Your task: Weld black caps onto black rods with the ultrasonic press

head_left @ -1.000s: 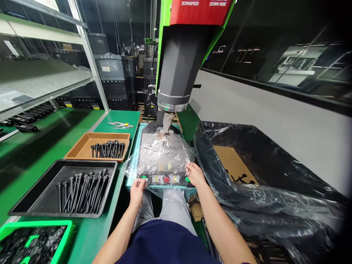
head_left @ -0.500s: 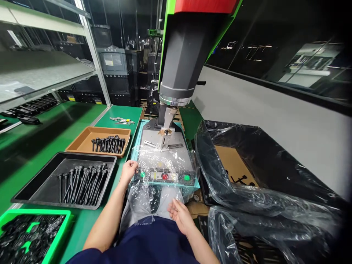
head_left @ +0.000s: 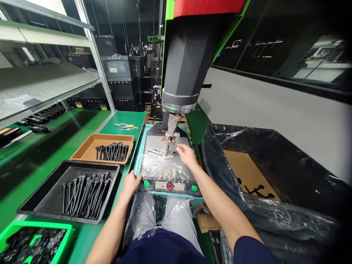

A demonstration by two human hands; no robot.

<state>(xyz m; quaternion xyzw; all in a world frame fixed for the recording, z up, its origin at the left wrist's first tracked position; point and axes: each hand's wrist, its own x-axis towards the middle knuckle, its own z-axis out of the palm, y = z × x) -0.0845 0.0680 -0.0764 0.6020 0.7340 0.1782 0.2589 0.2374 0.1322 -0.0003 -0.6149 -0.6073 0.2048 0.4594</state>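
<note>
Clear plastic film lies over the front of the machine's grey base plate and hangs down over my lap. My left hand is at the base's left front corner, fingers curled on the film's edge beside a green button. Above the plate's right side, my right hand has its fingertips drawn together, close to the small metal fixture. Whatever is between those fingertips is too small to make out. A dark part sits on top of the fixture, under the grey press head.
On the left stand a brown tray and a black tray with long black bolt-like parts, plus a green bin of small black parts. Pliers lie behind. A film-lined box on the right holds several black parts.
My right hand has moved up and forward from my lap to beside the fixture, its fingers closing. The raised film has come down flatter. The left hand stays near the base's left corner.
</note>
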